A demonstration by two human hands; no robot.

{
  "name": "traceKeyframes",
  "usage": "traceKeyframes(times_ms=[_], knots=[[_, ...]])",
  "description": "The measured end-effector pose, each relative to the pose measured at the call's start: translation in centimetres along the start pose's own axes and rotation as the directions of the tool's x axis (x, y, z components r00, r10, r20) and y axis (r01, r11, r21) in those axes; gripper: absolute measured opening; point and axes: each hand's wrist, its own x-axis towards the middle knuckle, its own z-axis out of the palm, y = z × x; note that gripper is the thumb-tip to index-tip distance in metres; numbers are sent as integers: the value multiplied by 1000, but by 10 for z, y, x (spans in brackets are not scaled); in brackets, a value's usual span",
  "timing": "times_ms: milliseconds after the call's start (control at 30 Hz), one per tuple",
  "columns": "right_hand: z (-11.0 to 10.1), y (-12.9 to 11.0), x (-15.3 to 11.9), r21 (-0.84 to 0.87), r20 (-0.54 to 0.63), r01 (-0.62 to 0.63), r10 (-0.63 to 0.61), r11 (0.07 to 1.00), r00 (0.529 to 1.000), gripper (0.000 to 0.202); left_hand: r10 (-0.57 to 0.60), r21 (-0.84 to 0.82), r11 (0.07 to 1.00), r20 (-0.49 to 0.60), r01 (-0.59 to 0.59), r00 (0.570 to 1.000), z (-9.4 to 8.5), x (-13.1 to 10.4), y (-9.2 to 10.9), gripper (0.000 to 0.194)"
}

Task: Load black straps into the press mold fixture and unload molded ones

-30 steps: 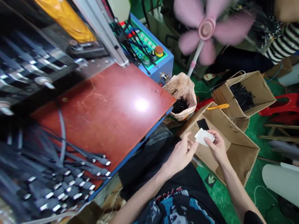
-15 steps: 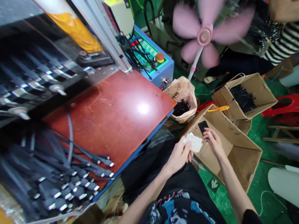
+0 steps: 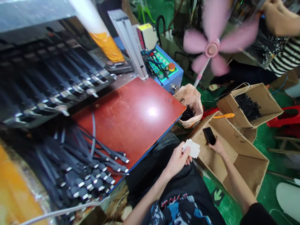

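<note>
Gripping white cards [image 3: 192, 148], overlapped and slightly fanned, in left hand [image 3: 178, 159], at the left corner of the open cardboard box [image 3: 249, 147]. Closed round the lower end of a black phone [image 3: 209, 136] with right hand [image 3: 219, 147], inside the box's left edge; possibly raised off the bottom, hard to judge from above. Heaped over the near left corner of the red worktop [image 3: 131, 109]: dark cables [image 3: 93, 178]. Just past its right corner: paper bag [image 3: 196, 101] with black pieces [image 3: 188, 113] inside. At its far edge: blue control box [image 3: 177, 77]. Farther off: pink fan [image 3: 212, 49], blurred.
</note>
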Motion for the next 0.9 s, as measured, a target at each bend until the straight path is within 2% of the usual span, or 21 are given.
traceKeyframes(times_ms=[100,167,233,300,367,433,533,633,767,900], knots=[[-17,-10,-21,86,39,-1,-2,996,999,100,12,1,1000,-13,-12,1000,-3,0,-3,40],[-28,-23,-49,157,82,35,-48,987,995,95,19,-9,1000,-29,-20,999,-4,2,-5,41],[-37,-46,-85,251,111,102,-133,963,985,88,26,-17,999,-49,-27,998,-3,4,-7,42],[-43,-80,-123,362,89,213,-262,907,961,81,35,-22,999,-71,-37,997,-1,6,-7,42],[-46,-124,-158,377,15,375,-410,847,912,75,52,-23,998,-91,-54,995,2,5,-4,40],[-46,-168,-183,248,-20,492,-503,835,864,76,85,-24,996,-108,-88,991,4,2,4,37],[-42,-214,-202,78,-4,546,-548,834,837,76,154,-32,986,-155,-161,976,5,-8,16,32],[-37,-228,-205,57,-7,574,-574,817,819,73,203,-108,969,-169,-223,965,1,-22,24,32],[-38,-224,-202,38,-15,621,-621,783,784,74,225,-219,944,-118,-246,967,-6,-39,30,41],[-42,-229,-204,-27,-27,652,-653,758,757,77,230,-195,950,-91,-243,969,-8,-53,42,46]])
